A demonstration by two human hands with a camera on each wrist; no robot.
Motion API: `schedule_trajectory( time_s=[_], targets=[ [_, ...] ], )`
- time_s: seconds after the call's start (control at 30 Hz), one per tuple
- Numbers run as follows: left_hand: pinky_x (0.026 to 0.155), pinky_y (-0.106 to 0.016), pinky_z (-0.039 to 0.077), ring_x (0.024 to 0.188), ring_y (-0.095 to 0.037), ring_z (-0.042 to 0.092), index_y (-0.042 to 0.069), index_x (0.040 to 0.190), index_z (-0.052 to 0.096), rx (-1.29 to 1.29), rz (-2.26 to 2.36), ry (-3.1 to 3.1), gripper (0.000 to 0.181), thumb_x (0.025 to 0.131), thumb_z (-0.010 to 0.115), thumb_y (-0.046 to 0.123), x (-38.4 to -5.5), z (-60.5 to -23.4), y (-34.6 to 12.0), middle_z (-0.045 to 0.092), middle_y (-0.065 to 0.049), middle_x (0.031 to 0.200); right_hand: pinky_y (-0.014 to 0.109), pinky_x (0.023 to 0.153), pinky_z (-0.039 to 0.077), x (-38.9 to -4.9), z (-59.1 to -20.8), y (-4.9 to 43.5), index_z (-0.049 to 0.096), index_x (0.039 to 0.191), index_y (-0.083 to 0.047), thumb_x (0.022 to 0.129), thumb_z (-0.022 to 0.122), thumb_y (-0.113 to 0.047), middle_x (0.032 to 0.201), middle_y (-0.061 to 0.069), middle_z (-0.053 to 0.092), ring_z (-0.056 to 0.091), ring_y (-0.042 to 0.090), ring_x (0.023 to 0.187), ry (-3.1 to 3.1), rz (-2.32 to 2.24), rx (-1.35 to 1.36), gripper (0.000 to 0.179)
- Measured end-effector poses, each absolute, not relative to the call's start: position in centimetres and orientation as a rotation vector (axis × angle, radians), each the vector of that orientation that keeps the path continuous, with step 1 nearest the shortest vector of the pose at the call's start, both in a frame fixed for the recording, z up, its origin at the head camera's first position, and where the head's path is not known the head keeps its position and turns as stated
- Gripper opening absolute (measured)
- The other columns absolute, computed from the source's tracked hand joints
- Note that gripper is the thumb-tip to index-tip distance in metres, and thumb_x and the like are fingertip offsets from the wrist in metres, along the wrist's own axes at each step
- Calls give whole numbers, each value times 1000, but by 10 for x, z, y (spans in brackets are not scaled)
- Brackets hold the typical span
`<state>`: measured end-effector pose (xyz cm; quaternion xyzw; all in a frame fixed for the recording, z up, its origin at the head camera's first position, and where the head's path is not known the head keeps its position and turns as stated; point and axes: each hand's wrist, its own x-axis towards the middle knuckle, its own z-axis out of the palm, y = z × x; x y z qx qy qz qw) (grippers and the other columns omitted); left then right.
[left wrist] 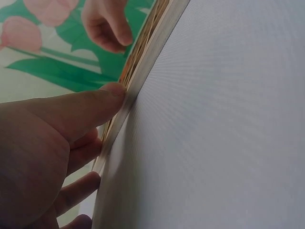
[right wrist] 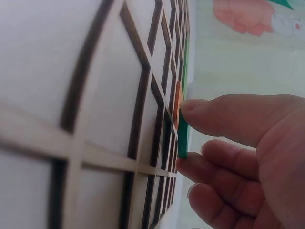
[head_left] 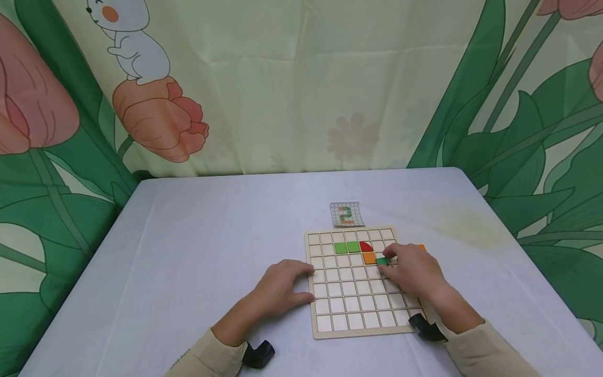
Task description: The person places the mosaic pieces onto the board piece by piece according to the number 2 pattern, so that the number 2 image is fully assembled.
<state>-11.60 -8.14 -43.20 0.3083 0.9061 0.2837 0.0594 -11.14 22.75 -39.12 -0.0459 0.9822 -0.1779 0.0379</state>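
A wooden grid board [head_left: 363, 332] with white cells lies on the table. My right hand [head_left: 414, 269] pinches a dark green tile [right wrist: 183, 142] between thumb and fingertip, over the board's right side. The tile is close beside a seated orange square tile [head_left: 369, 257]. Above that orange one sits a red quarter-round tile [head_left: 365, 246], in line with two light green squares [head_left: 346, 247]. At the board's left edge, my left hand [head_left: 279, 287] rests with thumb and fingers spread, their tips touching the wooden rim [left wrist: 143, 71].
A small printed card [head_left: 347, 214] with a coloured grid pattern lies just beyond the board. Partly hidden behind my right hand is an orange piece [head_left: 421, 247]. A white cloth covers the table [head_left: 212, 225], and a flowered curtain [head_left: 292, 104] hangs behind it.
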Motion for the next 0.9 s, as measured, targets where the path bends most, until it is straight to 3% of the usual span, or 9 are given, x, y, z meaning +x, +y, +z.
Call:
schedule_trajectory(
  time_s=[0.67, 0.9],
  targets=[
    [104, -43, 43, 123, -23, 56, 10, 127, 66, 938, 871, 2744, 49, 84, 82, 28, -116, -434, -81, 66, -2, 126, 42, 71, 52, -106, -395, 218, 73, 102, -9, 84, 77, -27, 94, 3, 69, 62, 25, 89, 3009, -522, -183, 26],
    [103, -44, 44, 121, -23, 57, 9, 126, 66, 948, 876, 2745, 49, 83, 82, 27, -116, -435, -82, 66, -2, 125, 41, 69, 52, -105, -395, 219, 73, 101, -11, 85, 77, -28, 95, 2, 70, 64, 25, 88, 3002, -551, -222, 24]
  ],
)
